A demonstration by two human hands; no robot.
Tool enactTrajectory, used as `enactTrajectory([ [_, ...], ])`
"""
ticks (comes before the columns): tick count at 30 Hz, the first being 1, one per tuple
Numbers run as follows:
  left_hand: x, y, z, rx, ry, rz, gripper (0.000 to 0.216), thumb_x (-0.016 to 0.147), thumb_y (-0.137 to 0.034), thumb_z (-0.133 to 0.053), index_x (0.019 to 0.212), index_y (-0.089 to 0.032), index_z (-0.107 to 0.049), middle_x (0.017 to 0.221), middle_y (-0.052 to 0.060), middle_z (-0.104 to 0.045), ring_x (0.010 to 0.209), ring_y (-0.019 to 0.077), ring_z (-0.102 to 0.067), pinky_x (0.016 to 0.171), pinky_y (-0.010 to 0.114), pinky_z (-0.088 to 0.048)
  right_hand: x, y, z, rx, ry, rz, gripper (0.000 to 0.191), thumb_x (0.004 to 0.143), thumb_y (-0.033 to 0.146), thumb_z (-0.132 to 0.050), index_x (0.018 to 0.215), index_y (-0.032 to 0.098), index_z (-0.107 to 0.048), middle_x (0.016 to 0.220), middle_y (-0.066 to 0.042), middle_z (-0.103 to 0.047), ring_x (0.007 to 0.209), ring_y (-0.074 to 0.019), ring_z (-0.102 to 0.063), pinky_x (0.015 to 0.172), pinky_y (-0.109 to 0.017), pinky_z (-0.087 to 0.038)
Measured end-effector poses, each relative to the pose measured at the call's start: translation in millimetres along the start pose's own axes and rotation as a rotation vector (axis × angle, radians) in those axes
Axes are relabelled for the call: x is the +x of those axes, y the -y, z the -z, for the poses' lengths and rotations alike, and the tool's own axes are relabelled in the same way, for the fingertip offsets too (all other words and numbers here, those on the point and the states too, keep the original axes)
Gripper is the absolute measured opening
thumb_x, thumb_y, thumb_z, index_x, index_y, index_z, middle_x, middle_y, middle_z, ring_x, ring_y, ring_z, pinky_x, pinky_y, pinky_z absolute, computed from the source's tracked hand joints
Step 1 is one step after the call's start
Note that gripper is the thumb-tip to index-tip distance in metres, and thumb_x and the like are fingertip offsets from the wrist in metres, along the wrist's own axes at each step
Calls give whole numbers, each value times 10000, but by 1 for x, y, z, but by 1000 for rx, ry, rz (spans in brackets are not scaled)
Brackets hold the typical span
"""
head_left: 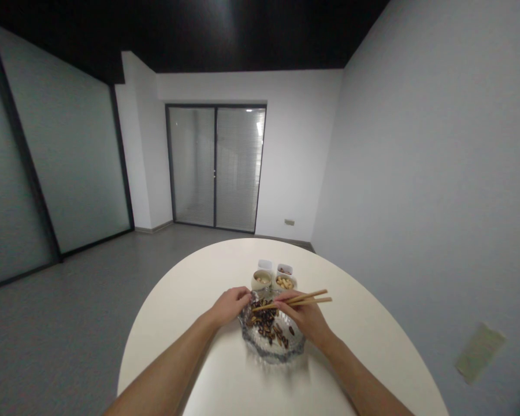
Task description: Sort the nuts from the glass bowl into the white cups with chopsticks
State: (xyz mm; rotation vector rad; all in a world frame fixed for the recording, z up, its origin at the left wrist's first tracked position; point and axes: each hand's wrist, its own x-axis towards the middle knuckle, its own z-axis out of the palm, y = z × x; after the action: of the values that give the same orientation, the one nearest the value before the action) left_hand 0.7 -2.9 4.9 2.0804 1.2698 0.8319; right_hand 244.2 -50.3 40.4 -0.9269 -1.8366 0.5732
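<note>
A scalloped clear glass bowl (272,357) stands on the table, holding a mix of dark and brown pieces (266,320) that look like beans or nuts. My left hand (233,303) grips the bowl's left rim with its fingers curled. In my right hand (301,315) is a pair of wooden chopsticks (309,297), held over the bowl's right side. Their tips reach left, down among the dark pieces at the back of the bowl. Whether anything is pinched between the tips is too small to tell.
Beyond the glass bowl stand a round cup (261,281) with a few pale pieces, a cup of peanut-like pieces (285,282), a white dish (265,264), and a small dish with dark bits (285,270). The round white table (169,323) has a wall close on its right.
</note>
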Motion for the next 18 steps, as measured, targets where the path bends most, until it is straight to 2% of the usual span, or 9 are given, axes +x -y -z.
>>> enactTrajectory([
  [9, 0, 0, 0, -14, -5, 1, 383, 898, -425, -427, 894, -161, -704, 845, 40, -714, 789, 189, -611, 724, 267, -446, -2, -5, 1, -17, 0, 59, 153, 853, 386, -731, 856, 243, -782, 843, -50, -769, 809, -250, -709, 765, -387, -586],
  [18, -2, -1, 2, -11, 1, 10, 375, 906, -424, -426, 888, -166, -698, 845, 36, -715, 778, 184, -603, 727, 263, -444, 1, 9, 10, 44, -60, 78, 168, 829, 419, -743, 827, 257, -787, 819, -52, -783, 763, -248, -727, 728, -385, -610],
])
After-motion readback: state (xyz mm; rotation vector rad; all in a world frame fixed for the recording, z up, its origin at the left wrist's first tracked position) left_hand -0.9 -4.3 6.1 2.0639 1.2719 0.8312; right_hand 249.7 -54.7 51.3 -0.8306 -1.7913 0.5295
